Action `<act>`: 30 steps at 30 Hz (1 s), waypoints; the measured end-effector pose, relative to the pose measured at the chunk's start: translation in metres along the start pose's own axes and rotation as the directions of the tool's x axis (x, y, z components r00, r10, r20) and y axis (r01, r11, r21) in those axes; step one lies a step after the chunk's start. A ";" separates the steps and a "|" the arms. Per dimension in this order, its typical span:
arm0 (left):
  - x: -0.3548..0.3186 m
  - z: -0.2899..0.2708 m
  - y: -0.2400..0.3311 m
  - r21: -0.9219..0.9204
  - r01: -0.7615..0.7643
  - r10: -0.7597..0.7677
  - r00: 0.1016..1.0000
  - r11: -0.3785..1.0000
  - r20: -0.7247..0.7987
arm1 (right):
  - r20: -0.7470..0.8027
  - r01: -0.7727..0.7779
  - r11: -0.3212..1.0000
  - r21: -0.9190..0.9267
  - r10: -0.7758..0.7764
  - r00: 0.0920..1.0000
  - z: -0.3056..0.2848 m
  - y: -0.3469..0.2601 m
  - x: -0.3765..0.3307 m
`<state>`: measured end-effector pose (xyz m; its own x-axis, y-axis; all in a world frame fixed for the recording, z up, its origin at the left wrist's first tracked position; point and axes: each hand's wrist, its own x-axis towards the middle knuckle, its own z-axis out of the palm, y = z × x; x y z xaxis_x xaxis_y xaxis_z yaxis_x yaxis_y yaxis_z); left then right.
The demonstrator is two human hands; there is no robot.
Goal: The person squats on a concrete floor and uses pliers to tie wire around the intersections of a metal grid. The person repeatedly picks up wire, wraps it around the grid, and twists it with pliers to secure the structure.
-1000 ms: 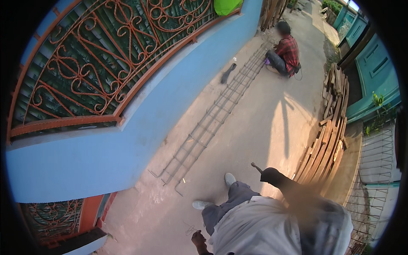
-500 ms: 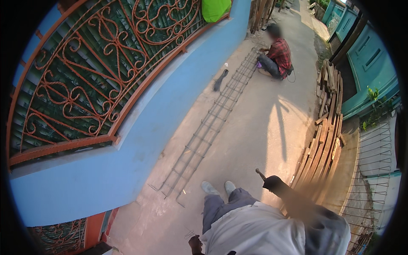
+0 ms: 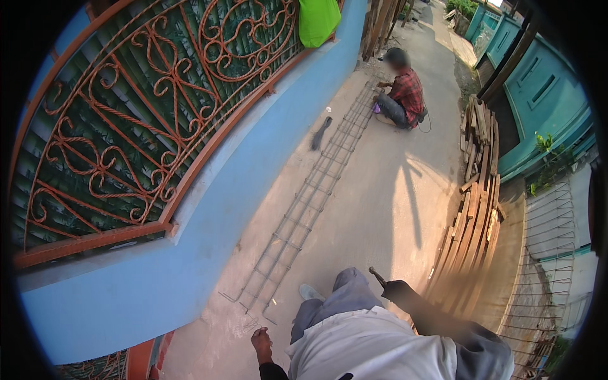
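My left hand [image 3: 261, 344] is closed low in the view, pinching a few thin bent wires [image 3: 251, 325]. They show just above the fingers, close to the near end of a long rebar cage [image 3: 288, 242] on the ground. My right hand [image 3: 395, 292] looks dark, perhaps gloved, and is wrapped round a short dark tool [image 3: 377, 277]; only one end with a rounded tip sticks out, so its kind is unclear. The tool is apart from the cage, right of my raised leg. At the cage's far end a person [image 3: 404, 95] in a red checked shirt squats, hands at the bars.
A blue wall [image 3: 253, 158] topped by an orange metal grille [image 3: 158, 120] runs along the left. A dark bundle [image 3: 322, 133], perhaps wire, lies beside the cage. Stacked timber [image 3: 476, 196] lines the right side. A green cloth or bag [image 3: 318, 22] hangs on the grille.
My left hand with the wires has moved up toward the cage's near end. My right hand with the tool has shifted slightly left and down. One leg has stepped forward.
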<state>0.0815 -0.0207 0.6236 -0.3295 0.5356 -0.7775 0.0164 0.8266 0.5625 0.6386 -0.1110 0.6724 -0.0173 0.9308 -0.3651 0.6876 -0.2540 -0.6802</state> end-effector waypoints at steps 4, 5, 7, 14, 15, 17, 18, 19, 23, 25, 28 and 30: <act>0.010 0.010 -0.011 0.030 0.035 -0.036 0.999 0.999 0.025 | 0.051 -0.231 0.961 0.149 0.226 0.973 -0.017 -0.006 0.000; 0.010 0.012 -0.014 0.032 0.051 -0.052 0.998 0.998 0.035 | 0.059 -0.271 0.946 0.180 0.265 0.963 -0.020 -0.003 0.001; 0.007 0.017 -0.019 0.033 0.080 -0.081 0.996 0.996 0.048 | 0.082 -0.343 0.907 0.244 0.334 0.939 -0.028 0.002 0.005; -0.003 0.055 -0.014 -0.077 0.086 -0.086 0.996 0.993 0.002 | 0.180 -0.482 0.738 0.472 0.455 0.872 -0.074 0.041 0.068; -0.001 0.065 -0.014 -0.073 0.068 -0.069 0.998 0.995 -0.013 | 0.194 -0.492 0.708 0.508 0.462 0.865 -0.083 0.049 0.083; -0.002 0.087 -0.011 -0.075 0.055 -0.058 0.997 0.996 -0.048 | 0.237 -0.504 0.659 0.558 0.456 0.858 -0.108 0.063 0.126; -0.006 0.101 -0.008 -0.073 0.061 -0.065 0.996 0.995 -0.056 | 0.271 -0.529 0.631 0.567 0.464 0.843 -0.123 0.070 0.148; -0.013 0.113 -0.005 -0.077 0.065 -0.070 0.995 0.995 -0.072 | 0.321 -0.573 0.625 0.531 0.477 0.818 -0.138 0.075 0.178; -0.040 0.169 0.018 -0.150 0.090 -0.110 0.986 0.985 -0.129 | 0.131 -0.386 0.648 0.657 0.406 0.904 -0.202 0.096 0.278; -0.061 0.189 0.028 -0.198 0.118 -0.152 0.974 0.973 -0.167 | 0.049 -0.340 0.870 0.357 0.346 0.937 -0.240 0.097 0.343; -0.064 0.230 0.035 -0.222 0.198 -0.221 0.972 0.955 -0.085 | -0.126 -0.162 0.967 0.199 0.189 0.974 -0.314 0.146 0.403; -0.070 0.224 0.010 0.238 -0.028 0.054 0.993 0.971 -0.105 | -0.157 -0.058 0.983 0.174 0.086 0.984 -0.336 0.128 0.436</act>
<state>0.3166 -0.0110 0.6212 -0.4253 0.5584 -0.7122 0.2497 0.8288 0.5007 0.9627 0.3504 0.6402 0.1558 0.9354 -0.3175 0.5505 -0.3491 -0.7583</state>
